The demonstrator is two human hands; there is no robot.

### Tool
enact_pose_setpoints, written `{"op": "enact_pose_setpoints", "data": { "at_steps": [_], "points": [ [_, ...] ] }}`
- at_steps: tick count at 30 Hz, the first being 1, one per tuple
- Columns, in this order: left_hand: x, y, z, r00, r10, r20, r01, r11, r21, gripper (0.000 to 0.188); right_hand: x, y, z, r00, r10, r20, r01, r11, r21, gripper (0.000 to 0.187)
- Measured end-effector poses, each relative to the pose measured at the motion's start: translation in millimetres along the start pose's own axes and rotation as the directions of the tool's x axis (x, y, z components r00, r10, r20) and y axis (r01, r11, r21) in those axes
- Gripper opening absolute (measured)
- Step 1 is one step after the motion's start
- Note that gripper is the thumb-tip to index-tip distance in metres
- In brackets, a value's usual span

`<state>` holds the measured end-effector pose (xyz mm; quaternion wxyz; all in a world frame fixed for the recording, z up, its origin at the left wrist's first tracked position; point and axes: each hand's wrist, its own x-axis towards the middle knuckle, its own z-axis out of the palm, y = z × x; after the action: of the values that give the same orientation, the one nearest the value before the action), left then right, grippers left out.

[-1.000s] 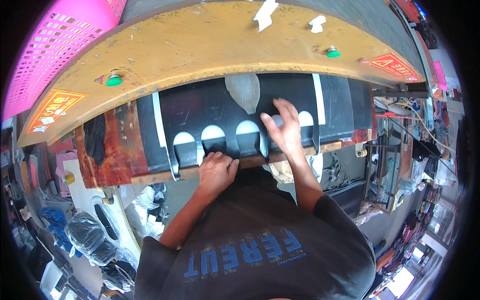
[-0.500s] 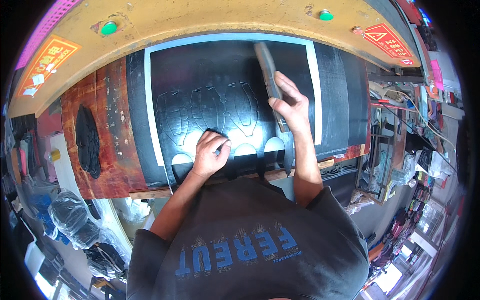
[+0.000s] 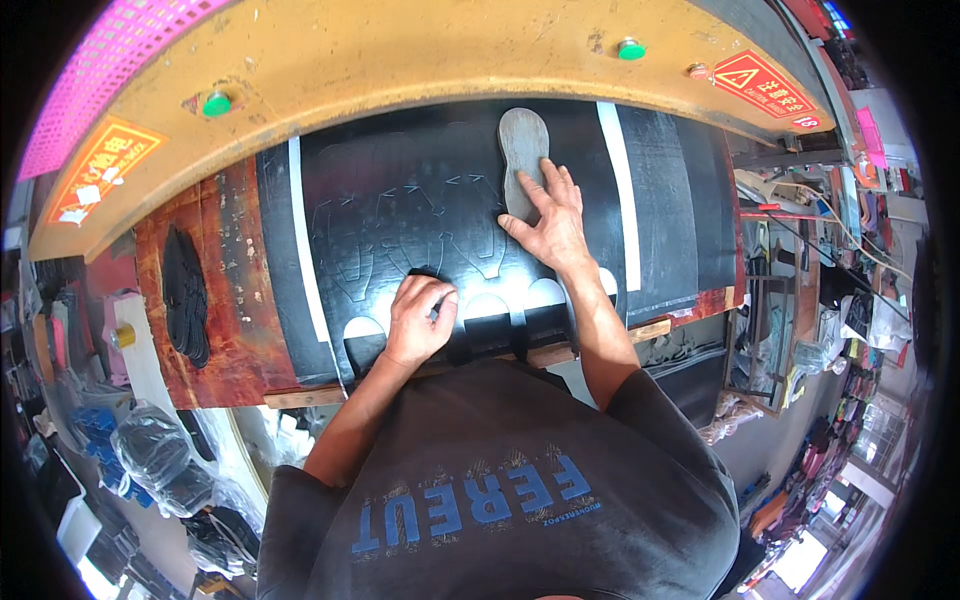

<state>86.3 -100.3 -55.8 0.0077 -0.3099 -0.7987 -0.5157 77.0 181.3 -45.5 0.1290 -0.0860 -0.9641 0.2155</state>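
Observation:
On a black sheet (image 3: 400,160) lies a grey, sole-shaped cutting die (image 3: 522,140), flat with its rounded end pointing away from me. My right hand (image 3: 552,222) rests on the near part of this die, fingers spread and thumb at its left edge. The near end of the die is partly under the hand. Left of it, several sole-shaped outlines (image 3: 478,240) are marked in the sheet. My left hand (image 3: 418,318) is curled over the sheet's near part, by the half-round cutouts (image 3: 488,305); its fingertips are hidden, and a small dark patch shows just beyond its knuckles.
A yellow machine beam (image 3: 420,60) with green buttons (image 3: 630,49) spans the far side. White strips (image 3: 618,190) border the sheet on both sides. A stack of black sole-shaped pieces (image 3: 184,295) lies on the reddish board (image 3: 235,300) at left. Plastic-wrapped bundles (image 3: 160,455) stand lower left.
The die was tilted up on its edge in my right hand; now it lies flat on the sheet and the right hand's fingers have spread. My left hand stays in nearly the same place.

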Motion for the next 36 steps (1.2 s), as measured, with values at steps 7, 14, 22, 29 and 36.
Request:
{"op": "enact_pose_setpoints", "data": {
  "at_steps": [7, 14, 22, 29, 36],
  "points": [
    [40, -9, -4, 0.943, -0.032, 0.330, 0.033, 0.999, 0.002, 0.016, 41, 21, -32, 0.946, 0.312, -0.088, -0.266, 0.904, 0.336, 0.062],
    [92, -19, 23, 0.895, 0.077, 0.440, -0.312, 0.813, 0.492, 0.050, 129, 22, -80, 0.805, 0.208, -0.556, -0.002, 0.938, 0.348, 0.066],
    [163, -35, 30, 0.954, -0.026, 0.300, -0.148, 0.827, 0.543, 0.034, 94, 29, -32, 0.957, 0.268, -0.109, -0.188, 0.862, 0.471, 0.046],
    [165, -37, 35, 0.960, -0.047, 0.276, -0.113, 0.836, 0.537, 0.034, 65, 24, 26, 1.000, -0.021, -0.023, 0.022, 0.999, 0.048, 0.019],
    [155, -35, 42, 0.973, -0.032, 0.228, -0.101, 0.833, 0.545, 0.038, 52, 25, 29, 0.998, -0.028, -0.062, 0.035, 0.993, 0.114, 0.014]
  ]
}}
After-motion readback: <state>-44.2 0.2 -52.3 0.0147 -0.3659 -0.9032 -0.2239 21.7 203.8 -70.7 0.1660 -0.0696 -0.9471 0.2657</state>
